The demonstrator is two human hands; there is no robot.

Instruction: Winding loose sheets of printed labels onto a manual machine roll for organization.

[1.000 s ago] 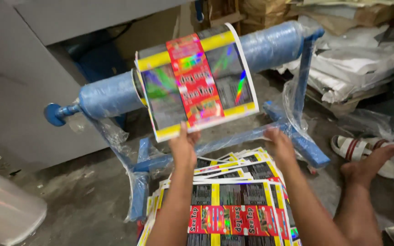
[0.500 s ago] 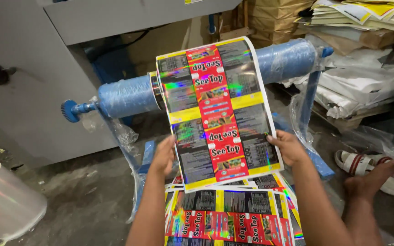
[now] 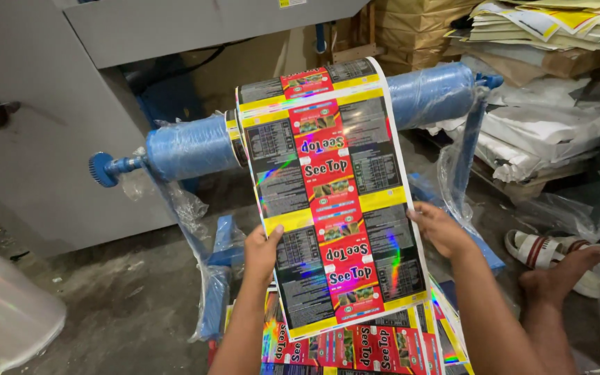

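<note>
Holographic printed film strip (image 3: 331, 208) off one blue roller (image 3: 196, 146), its edges gripped by two hands: left (image 3: 264, 253), right (image 3: 440, 229).

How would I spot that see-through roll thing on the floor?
Start at the big grey machine on the left, then look down to the floor's bottom-left corner. The clear film roll stands there, plain and shiny, unlike the blue-wrapped roller and the colourful printed strip.

More printed film (image 3: 331, 201) now hangs off the blue roller (image 3: 196, 147) than a second ago, its lower edge reaching the stack (image 3: 355, 347). Both hands, left (image 3: 263, 251) and right (image 3: 441, 229), sit lower, seemingly gripping its side edges.
</note>
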